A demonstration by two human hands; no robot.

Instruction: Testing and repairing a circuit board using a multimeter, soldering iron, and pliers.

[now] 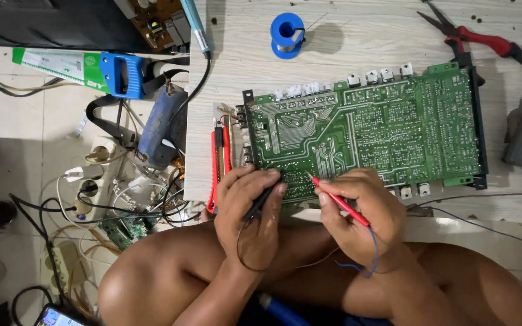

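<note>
- One green circuit board (364,136) lies solder side up on the counter (357,42), its tracks exposed to probing.
- Left hand (251,202) pinches one black probe (261,202), tip at the board's near edge.
- Right hand (360,208) pinches one red probe (336,199), held pen-like, tip on the same edge.
- Beyond the board: one blue solder spool (287,35), one pair of red-handled pliers (475,37).

Probes on the board
Green circuit board (364,130) lies flat, solder side up; red probe (339,202) and black probe (261,202) slant down, tips touching its near edge.
</note>
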